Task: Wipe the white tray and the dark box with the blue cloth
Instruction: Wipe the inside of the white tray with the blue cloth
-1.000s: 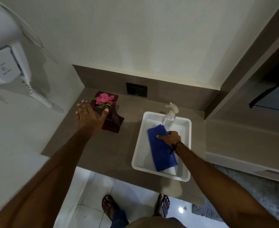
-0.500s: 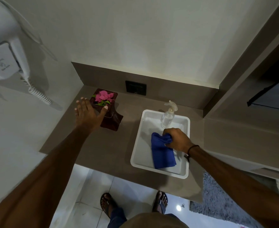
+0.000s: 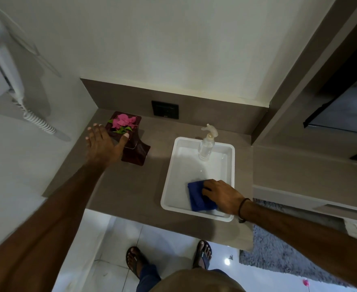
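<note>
The white tray (image 3: 171,178) lies on the brown counter, right of centre. Inside it, at the near right corner, my right hand (image 3: 222,196) presses the bunched blue cloth (image 3: 197,197) against the tray floor. A clear spray bottle (image 3: 207,144) stands upright at the tray's far end. The dark box (image 3: 136,149), with pink flowers (image 3: 124,122) on top, sits at the counter's far left. My left hand (image 3: 102,144) rests spread against its left side, thumb on the top edge.
The brown counter (image 3: 131,186) ends in a near edge above a white tiled floor, where my sandalled feet stand. A black wall socket (image 3: 165,109) sits in the backsplash. A white wall hairdryer (image 3: 2,76) with a coiled cord hangs left. A grey rug (image 3: 278,256) lies right.
My right hand has dragged the blue cloth from the tray's middle toward its near right corner, bunching it smaller. My left hand has stayed on the dark box.
</note>
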The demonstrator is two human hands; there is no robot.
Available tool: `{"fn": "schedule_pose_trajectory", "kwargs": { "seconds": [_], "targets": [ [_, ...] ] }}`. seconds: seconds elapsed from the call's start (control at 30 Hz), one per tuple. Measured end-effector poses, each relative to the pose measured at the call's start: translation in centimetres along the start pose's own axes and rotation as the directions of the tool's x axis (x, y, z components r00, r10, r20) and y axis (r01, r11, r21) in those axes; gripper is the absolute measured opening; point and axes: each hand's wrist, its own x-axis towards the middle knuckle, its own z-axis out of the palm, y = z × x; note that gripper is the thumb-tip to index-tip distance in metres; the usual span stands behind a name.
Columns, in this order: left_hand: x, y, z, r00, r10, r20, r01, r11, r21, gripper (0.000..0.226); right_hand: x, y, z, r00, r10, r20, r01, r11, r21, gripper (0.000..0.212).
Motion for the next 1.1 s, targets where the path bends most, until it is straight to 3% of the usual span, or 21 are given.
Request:
{"fn": "schedule_pose_trajectory", "kwargs": {
  "seconds": [0.13, 0.2, 0.27, 0.33, 0.47, 0.67, 0.8, 0.9, 1.0, 1.07, 1.1],
  "targets": [
    [0.0, 0.1, -0.1, 1.0, 0.0, 0.009, 0.0, 1.0, 0.006, 0.109, 0.6, -0.2, -1.8, 0.985, 0.148, 0.087, -0.161, 0.973, 0.165, 0.064],
    [0.0, 0.1, -0.2, 1.0, -0.002, 0.017, 0.002, 1.0, 0.017, 0.11, 1.1, -1.0, -2.0, 0.99, 0.121, 0.067, -0.127, 0.987, 0.1, 0.081],
    [0.0, 0.1, -0.2, 1.0, -0.007, 0.012, 0.007, 1.0, 0.014, 0.11, 1.4, -1.9, -1.1, 0.979, 0.067, 0.193, -0.067, 0.998, -0.006, 0.087],
    [0.0, 0.2, -0.2, 1.0, -0.004, 0.002, 0.004, 1.0, 0.01, 0.11, 1.4, -1.8, 0.6, 0.971, 0.042, 0.236, -0.028, 0.998, -0.06, 0.085],
    [0.0, 0.2, -0.3, 1.0, -0.02, 0.02, 0.02, 1.0, 0.02, 0.109, 1.7, -0.7, 2.2, 0.988, -0.002, 0.156, 0.015, 0.996, -0.084, 0.088],
    [0.2, 0.1, -0.1, 0.999, -0.026, 0.025, 0.026, 0.999, 0.027, 0.11, 3.8, -2.3, 3.4, 0.997, 0.073, -0.014, -0.074, 0.994, -0.081, 0.078],
    [0.1, 0.4, -0.3, 0.999, -0.021, 0.041, 0.02, 0.999, 0.031, 0.108, 4.0, -2.0, 2.8, 0.995, 0.099, 0.002, -0.099, 0.994, -0.043, 0.067],
    [-0.1, 0.5, -0.6, 0.999, -0.015, 0.037, 0.014, 0.999, 0.036, 0.107, 3.2, -0.1, 2.2, 0.994, -0.024, -0.105, 0.023, 1.0, -0.011, 0.066],
    [-0.1, 0.5, -0.6, 0.999, -0.015, 0.048, 0.013, 1.0, 0.027, 0.107, 1.8, 2.6, 2.6, 0.986, -0.135, -0.095, 0.131, 0.99, -0.049, 0.063],
    [-0.1, 0.4, -0.6, 0.999, -0.013, 0.044, 0.013, 1.0, 0.01, 0.108, 1.1, 3.5, 2.3, 0.99, -0.108, -0.095, 0.104, 0.993, -0.047, 0.059],
    [-0.1, 0.4, -0.6, 0.999, -0.012, 0.04, 0.012, 1.0, 0.005, 0.107, 0.9, 3.4, 1.8, 0.993, -0.051, -0.102, 0.055, 0.998, 0.033, 0.055]
  ]
}}
